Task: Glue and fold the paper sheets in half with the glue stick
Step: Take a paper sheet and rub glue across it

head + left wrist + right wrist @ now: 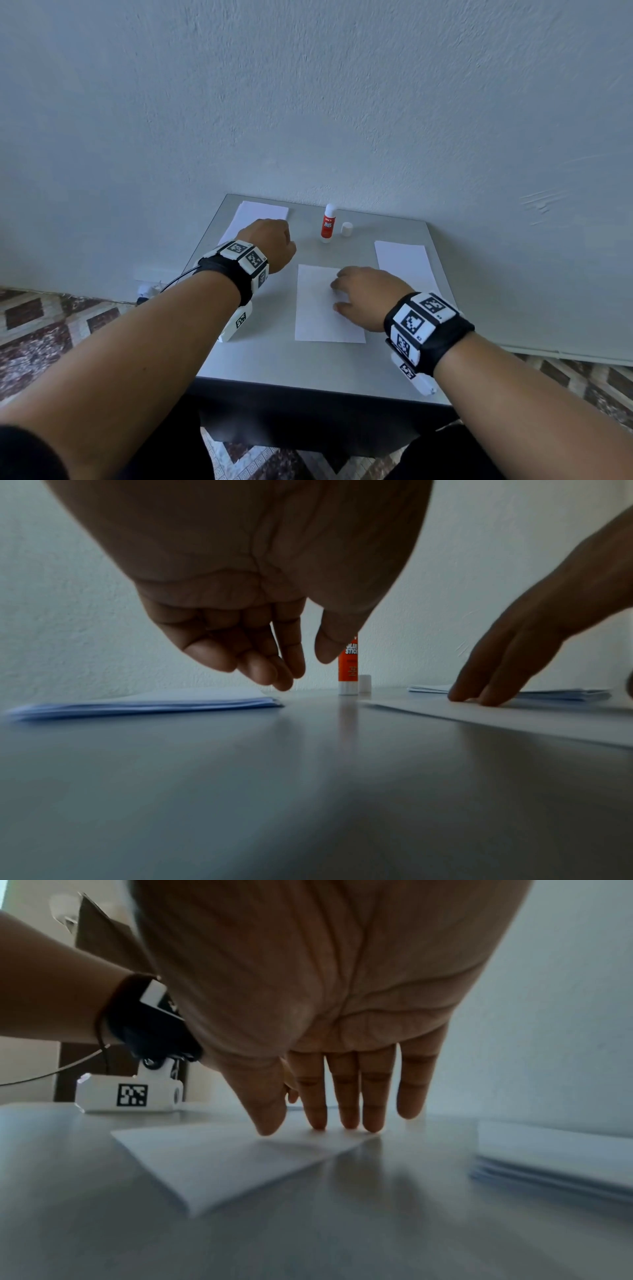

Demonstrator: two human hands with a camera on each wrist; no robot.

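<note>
A white paper sheet (322,308) (219,1161) lies in the middle of the grey table (308,370). My right hand (363,294) (329,1123) presses it flat with straight fingers. The uncapped red-and-white glue stick (327,223) (347,669) stands upright at the back, its white cap (347,229) (364,683) beside it. My left hand (270,243) (291,669) hovers with loosely curled fingers above the near corner of the left paper stack (253,219) (147,704), holding nothing, just left of the glue stick.
A second stack of paper (404,263) (555,1161) lies at the table's right side. The wall (308,102) rises right behind the table. Patterned floor tiles (51,322) surround the table.
</note>
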